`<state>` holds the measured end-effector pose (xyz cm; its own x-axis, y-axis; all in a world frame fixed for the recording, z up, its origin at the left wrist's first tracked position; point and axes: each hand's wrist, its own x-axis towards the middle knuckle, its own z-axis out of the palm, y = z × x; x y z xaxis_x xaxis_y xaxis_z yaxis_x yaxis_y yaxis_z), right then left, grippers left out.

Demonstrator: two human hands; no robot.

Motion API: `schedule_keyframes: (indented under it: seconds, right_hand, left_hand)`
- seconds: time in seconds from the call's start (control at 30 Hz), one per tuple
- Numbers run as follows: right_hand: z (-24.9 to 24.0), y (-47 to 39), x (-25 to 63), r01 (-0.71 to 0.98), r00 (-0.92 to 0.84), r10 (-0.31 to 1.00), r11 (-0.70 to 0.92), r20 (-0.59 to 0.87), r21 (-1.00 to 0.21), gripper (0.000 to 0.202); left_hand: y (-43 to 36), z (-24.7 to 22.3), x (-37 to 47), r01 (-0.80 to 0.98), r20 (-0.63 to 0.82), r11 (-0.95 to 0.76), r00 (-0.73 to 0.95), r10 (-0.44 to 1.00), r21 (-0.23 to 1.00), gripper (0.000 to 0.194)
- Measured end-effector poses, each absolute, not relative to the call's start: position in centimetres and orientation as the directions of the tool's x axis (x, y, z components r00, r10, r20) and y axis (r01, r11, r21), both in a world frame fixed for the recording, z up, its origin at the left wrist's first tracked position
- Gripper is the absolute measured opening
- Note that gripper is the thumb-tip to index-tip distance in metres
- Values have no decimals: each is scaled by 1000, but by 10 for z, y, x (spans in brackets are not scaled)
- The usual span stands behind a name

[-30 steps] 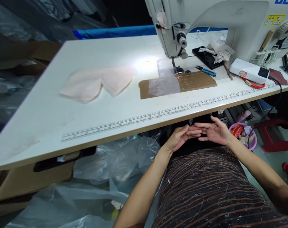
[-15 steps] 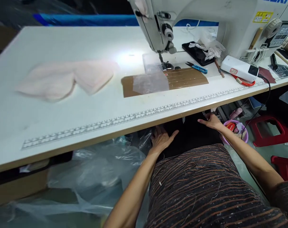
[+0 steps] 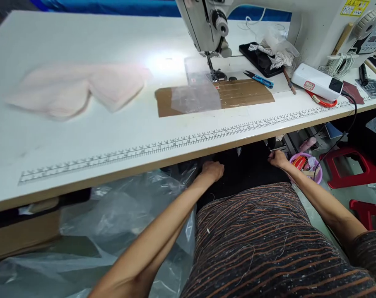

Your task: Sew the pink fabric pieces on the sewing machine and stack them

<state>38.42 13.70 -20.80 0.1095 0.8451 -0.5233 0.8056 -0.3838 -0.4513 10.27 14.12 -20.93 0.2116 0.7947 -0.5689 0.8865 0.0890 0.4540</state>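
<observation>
Below the table edge, my left hand (image 3: 212,170) is curled closed at the left side of the black cloth (image 3: 244,169) over my lap. At its right side my right hand (image 3: 278,159) is closed too, with the fingertips pinched at the cloth's edge. Whether the cloth is clothing or a separate piece, I cannot tell. Above, a pale pink fabric piece (image 3: 73,89) lies on the white sewing table (image 3: 91,138). Under the sewing machine (image 3: 206,29) needle is a brown strip (image 3: 247,94) with a translucent sheet over part of it.
Blue thread snips (image 3: 259,78), a black tray (image 3: 259,62) with lace scraps and a white device (image 3: 316,82) lie right of the needle. Clear plastic sheeting (image 3: 122,219) hangs at lower left. A pink basket (image 3: 320,174) and red stools (image 3: 352,174) stand on the floor.
Both hands were spread with thumbs out and are now closed at the black cloth. The view has tipped downward a little, so the table sits higher in the picture.
</observation>
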Motion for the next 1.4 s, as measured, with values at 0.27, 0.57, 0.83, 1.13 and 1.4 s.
schedule_keyframes:
  seconds: [0.27,0.57,0.83,1.13,1.4]
  right_hand:
    - [-202,111,405,712,10,885,-333,-465,-618,21]
    - [-139,104,367,529,-340,875,-125,-345,-839,29]
    - [-103,105,330,-123,-684,659,-527,-313,-841,39]
    - [-77,104,339,-214,-847,498,-639,-185,-739,32]
    - [15,183,344,58,-784,604,-159,-143,-986,37]
  left_hand:
    - [96,-172,95,761,-501,88,331,800,643,58]
    - [78,-134,95,-472,-11,523,735,678,710,122]
    - [78,-130,90,-541,36,507,707,706,671,116]
    - [79,-119,92,-438,-8,403,670,743,804,96]
    - [84,-19,70,116,115,-271,700,705,955,34]
